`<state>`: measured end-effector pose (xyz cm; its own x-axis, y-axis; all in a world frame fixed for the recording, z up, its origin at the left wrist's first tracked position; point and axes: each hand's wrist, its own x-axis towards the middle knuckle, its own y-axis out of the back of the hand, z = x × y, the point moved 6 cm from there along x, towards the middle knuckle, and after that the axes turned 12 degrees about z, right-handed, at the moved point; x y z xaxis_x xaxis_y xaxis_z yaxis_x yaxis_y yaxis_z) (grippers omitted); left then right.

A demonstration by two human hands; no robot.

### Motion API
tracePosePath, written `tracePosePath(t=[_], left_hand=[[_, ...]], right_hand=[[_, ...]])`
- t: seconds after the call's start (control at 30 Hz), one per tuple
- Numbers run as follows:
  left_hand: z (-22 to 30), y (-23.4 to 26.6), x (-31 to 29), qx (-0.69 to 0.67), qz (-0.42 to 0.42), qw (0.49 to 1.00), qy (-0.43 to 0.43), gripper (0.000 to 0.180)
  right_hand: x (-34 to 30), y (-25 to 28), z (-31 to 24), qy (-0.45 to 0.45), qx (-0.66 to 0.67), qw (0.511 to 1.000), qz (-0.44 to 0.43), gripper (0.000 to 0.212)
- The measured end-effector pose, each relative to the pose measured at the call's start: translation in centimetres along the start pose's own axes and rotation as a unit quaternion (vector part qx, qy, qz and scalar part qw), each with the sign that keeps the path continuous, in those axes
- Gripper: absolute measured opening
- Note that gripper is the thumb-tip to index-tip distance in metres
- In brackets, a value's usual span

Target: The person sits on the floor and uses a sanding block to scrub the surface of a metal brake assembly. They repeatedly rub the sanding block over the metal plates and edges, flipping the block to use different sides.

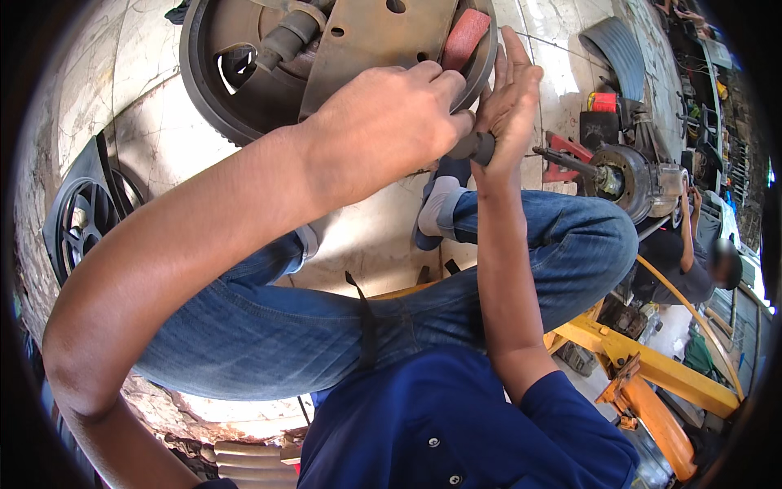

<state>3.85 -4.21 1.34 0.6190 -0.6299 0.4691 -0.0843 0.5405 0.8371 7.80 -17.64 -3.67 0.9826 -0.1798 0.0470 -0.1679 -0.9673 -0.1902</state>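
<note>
A large round metal drum (213,98) lies on the pale tiled floor at the top of the view, with a rusty brown plate (371,37) across it and a red pad (466,37) at its right rim. My left hand (383,122) is closed in a fist around a dark cylindrical tool handle (476,148) at the drum's lower right edge. My right hand (509,102) stands beside it with fingers straight and pointing up, its palm pressed against the handle's end. The tool's working end is hidden behind my hands.
My bent knees in blue jeans (562,244) fill the middle. A black wheel rim (81,220) lies at left. A metal gear housing (631,175), a red stand (570,155) and a red can (603,102) sit at right. Another person (692,265) crouches by a yellow frame (652,367).
</note>
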Motion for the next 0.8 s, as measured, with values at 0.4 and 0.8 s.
tracePosePath(t=[0.4,0.8], left_hand=[[0.2,-0.4,0.0,-0.011,0.007,1.0,0.007,0.05],[0.0,0.1,0.1,-0.008,-0.014,1.0,-0.014,0.056]], right_hand=[[-0.5,-0.8,-0.1,-0.064,0.038,0.997,-0.008,0.069],[0.5,1.8,0.5,0.048,-0.085,0.993,0.07,0.072]])
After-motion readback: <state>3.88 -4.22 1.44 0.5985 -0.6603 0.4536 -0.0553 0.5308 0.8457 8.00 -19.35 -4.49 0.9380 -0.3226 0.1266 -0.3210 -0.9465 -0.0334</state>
